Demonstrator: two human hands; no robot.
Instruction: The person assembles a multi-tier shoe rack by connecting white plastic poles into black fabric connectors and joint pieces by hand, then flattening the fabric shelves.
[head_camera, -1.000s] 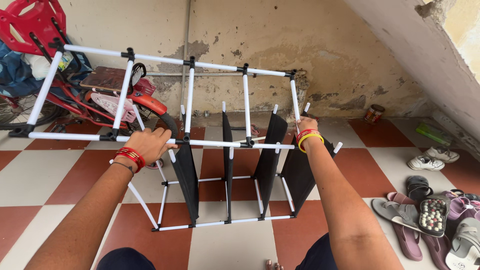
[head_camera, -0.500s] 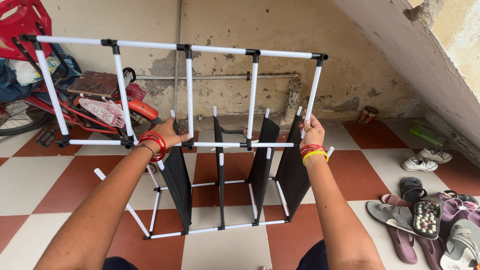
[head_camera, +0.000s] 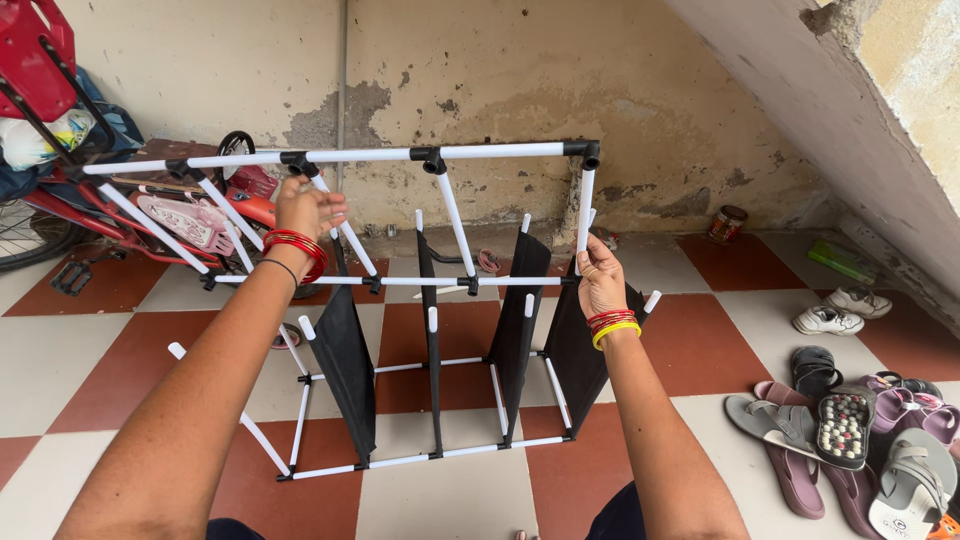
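Observation:
I hold a ladder-like frame section (head_camera: 500, 152) of white tubes and black connectors in the air, above a rack (head_camera: 430, 455) that stands on the tiled floor. My left hand (head_camera: 306, 208) grips a slanted cross tube near the section's upper rail. My right hand (head_camera: 600, 276) grips the short end tube at the section's lower right corner. The rack has several black fabric panels (head_camera: 347, 365) hanging between white tubes, with bare tube ends pointing up. Both wrists wear red bangles.
A red bicycle (head_camera: 200, 215) with bundles leans on the wall at the left. Sandals (head_camera: 845, 425) and white shoes (head_camera: 838, 320) lie at the right. A tin can (head_camera: 725, 224) stands by the stained wall, and a sloped wall (head_camera: 850, 110) overhangs the right side.
The frame section has dropped lower and tilted, its left end swinging away. My left hand moved from the lower rail up to a cross tube. My right hand slid down slightly.

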